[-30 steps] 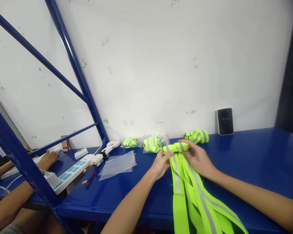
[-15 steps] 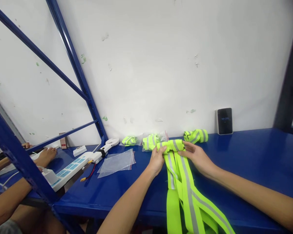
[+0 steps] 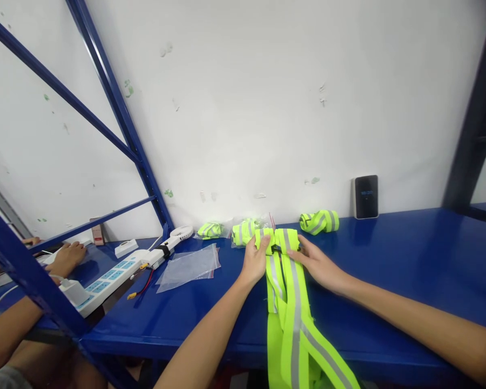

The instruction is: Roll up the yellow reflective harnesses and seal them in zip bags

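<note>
A neon yellow-green reflective strap (image 3: 296, 313) with grey stripes is partly rolled at its top end, and its loose bands hang down over the table's front edge. My left hand (image 3: 255, 262) is closed on the left side of the roll, thumb on top. On the right side, my right hand (image 3: 318, 265) grips the same roll between thumb and fingers. Just behind the hands lies a rolled strap in a clear bag (image 3: 245, 231). Another bagged strap (image 3: 210, 230) is left of it, and an unbagged rolled strap (image 3: 319, 222) sits to the right.
Clear zip bags (image 3: 189, 267) lie left of my hands on the blue table (image 3: 400, 270). Beyond them are a white power strip (image 3: 109, 283) and a small fan (image 3: 181, 233). A black-faced device (image 3: 366, 197) leans against the wall. A co-worker's hand (image 3: 67, 258) is behind the blue frame post.
The view has shifted slightly. Both hands still hold the strap, and the rolled end has turned a little, with the fingers repositioned along it.
</note>
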A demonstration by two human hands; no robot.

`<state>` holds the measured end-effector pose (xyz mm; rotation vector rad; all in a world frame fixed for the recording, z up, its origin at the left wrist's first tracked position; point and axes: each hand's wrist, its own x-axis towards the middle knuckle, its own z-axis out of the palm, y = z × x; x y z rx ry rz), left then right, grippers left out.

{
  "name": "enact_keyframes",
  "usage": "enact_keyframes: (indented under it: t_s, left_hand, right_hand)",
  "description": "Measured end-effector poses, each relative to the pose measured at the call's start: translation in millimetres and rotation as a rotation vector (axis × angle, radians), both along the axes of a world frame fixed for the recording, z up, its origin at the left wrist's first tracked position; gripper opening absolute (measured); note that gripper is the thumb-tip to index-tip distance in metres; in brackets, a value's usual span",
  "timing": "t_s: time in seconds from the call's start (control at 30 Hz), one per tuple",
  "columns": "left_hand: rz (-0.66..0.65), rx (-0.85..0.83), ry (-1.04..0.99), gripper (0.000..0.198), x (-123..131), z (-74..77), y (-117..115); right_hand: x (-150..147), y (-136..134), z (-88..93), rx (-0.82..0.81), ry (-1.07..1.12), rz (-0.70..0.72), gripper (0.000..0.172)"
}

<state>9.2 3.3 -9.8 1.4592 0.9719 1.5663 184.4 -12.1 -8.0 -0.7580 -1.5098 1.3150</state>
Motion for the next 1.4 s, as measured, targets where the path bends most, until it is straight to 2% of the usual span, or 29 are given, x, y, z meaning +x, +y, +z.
enact_keyframes:
  t_s: [0.13, 0.23, 0.3, 0.4, 0.5, 0.53, 0.6, 0.73, 0.83, 0.93, 1.13, 1.27, 1.4]
  left_hand:
    - [0.020, 0.029, 0.087, 0.045, -1.4, 1.2, 0.6]
    - [-0.002, 0.005, 0.086, 0.047, -1.5, 1.3, -0.3]
    - [-0.060, -0.040, 0.062, 0.048, -1.5, 0.6, -1.3]
    - [-0.221, -0.104, 0.025, 0.052, -1.6, -0.9, -3.4]
    - [-0.382, -0.111, -0.004, 0.085, -2.2, -1.0, -5.5]
    - [-0.411, -0.096, -0.015, 0.096, -2.4, -0.6, -6.1]
    - [-0.427, -0.055, -0.030, 0.105, -2.6, 0.6, -7.1]
    - [-0.445, -0.015, -0.034, 0.102, -1.0, 2.1, -7.9]
    - [-0.473, -0.013, -0.055, 0.103, 0.7, 1.5, -7.0]
    - [-0.442, -0.030, -0.077, 0.106, 1.4, -0.2, -5.0]
    - [-0.422, -0.100, -0.012, 0.078, 3.0, -0.6, -5.5]
    - [-0.396, -0.122, -0.056, 0.060, 4.9, 3.8, -10.6]
    - [-0.411, -0.080, -0.041, 0.056, 5.5, 4.0, -10.8]
  right_hand:
    - [0.1, -0.8, -0.4, -0.030, 0.020, 0.036, 0.050]
    - [0.3, 1.3, -1.7, 0.032, 0.012, 0.054, 0.050]
    - [1.4, 5.7, -5.0, 0.082, 0.004, 0.050, 0.049]
    - [4.2, 14.3, -11.8, 0.106, 0.001, 0.003, 0.047]
    - [6.3, 19.8, -15.6, 0.116, 0.003, -0.045, 0.045]
    - [6.5, 20.3, -15.6, 0.122, 0.005, -0.055, 0.044]
    - [6.3, 19.7, -14.3, 0.128, 0.014, -0.053, 0.043]
    - [6.4, 16.7, -11.0, 0.146, 0.016, -0.040, 0.044]
    - [7.5, 15.5, -9.9, 0.202, -0.036, -0.138, 0.045]
    - [7.7, 15.2, -9.0, 0.256, -0.096, -0.204, 0.047]
    - [7.9, 20.3, -9.7, 0.369, -0.196, -0.310, 0.041]
    - [13.1, 22.5, -6.7, 0.404, -0.276, -0.393, 0.043]
    - [16.8, 19.5, -1.9, 0.338, -0.263, -0.311, 0.046]
